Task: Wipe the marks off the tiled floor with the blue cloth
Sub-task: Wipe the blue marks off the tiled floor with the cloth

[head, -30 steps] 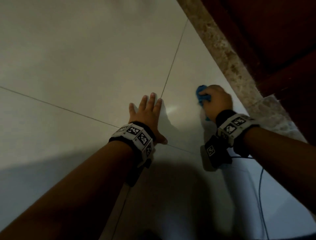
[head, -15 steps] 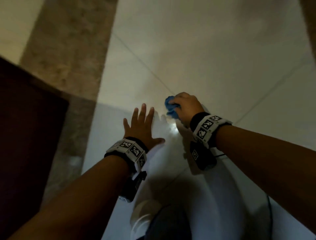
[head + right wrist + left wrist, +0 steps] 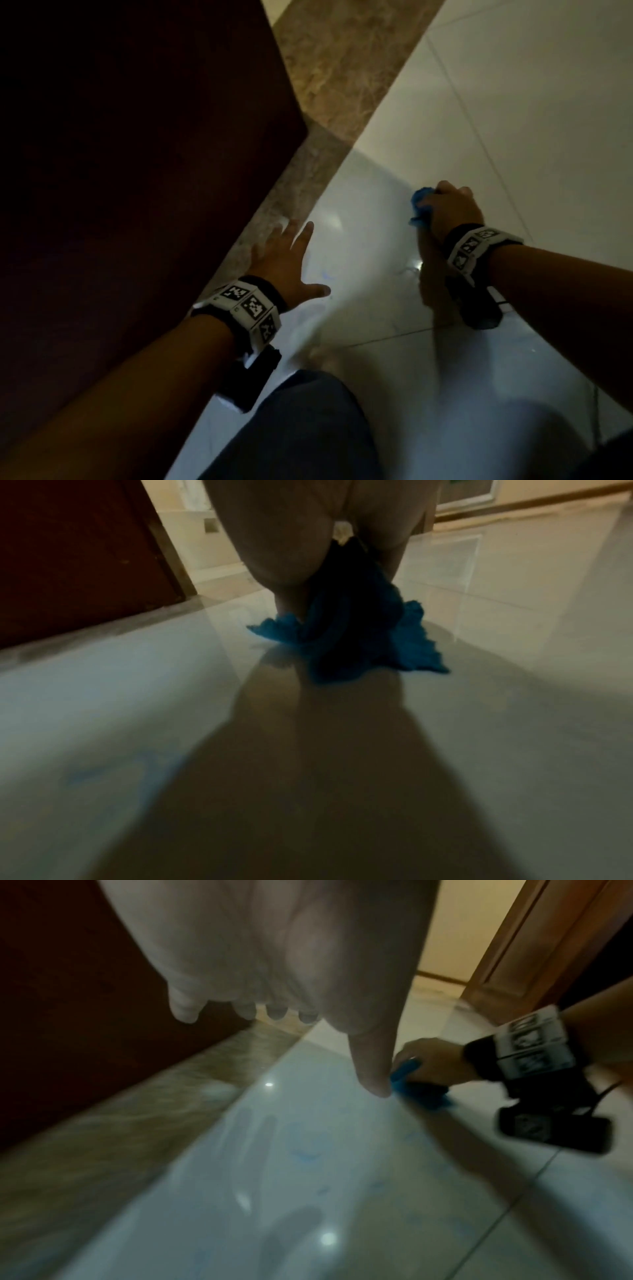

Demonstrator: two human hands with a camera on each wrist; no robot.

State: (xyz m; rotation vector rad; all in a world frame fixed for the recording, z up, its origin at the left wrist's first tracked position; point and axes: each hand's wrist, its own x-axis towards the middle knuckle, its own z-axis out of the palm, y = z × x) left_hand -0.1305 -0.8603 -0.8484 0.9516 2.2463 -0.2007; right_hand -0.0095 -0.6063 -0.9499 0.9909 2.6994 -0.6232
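My right hand (image 3: pixel 448 209) grips the bunched blue cloth (image 3: pixel 420 205) and presses it down on the pale tiled floor (image 3: pixel 513 102). In the right wrist view the blue cloth (image 3: pixel 359 639) spreads out on the tile under my fingers. My left hand (image 3: pixel 287 253) is open with fingers spread, low over the floor by the marble strip; contact with the tile cannot be told. Faint blue marks (image 3: pixel 304 1156) show on the tile beneath it, and a small blue mark (image 3: pixel 324 275) lies beside its thumb. From the left wrist view the cloth (image 3: pixel 411 1085) and my right hand (image 3: pixel 431 1061) lie just beyond my thumb.
A dark red-brown door or panel (image 3: pixel 120 171) fills the left side, edged by a brown marble strip (image 3: pixel 329 78). My knee in dark trousers (image 3: pixel 301 428) sits at the bottom. A cable (image 3: pixel 606 1091) hangs from the right wrist device. A wooden door frame (image 3: pixel 534 947) stands far right.
The view has swung, bringing the dark door and marble strip close on the left. My left hand has shifted towards the strip, and my hands are further apart. The right hand still holds the cloth.
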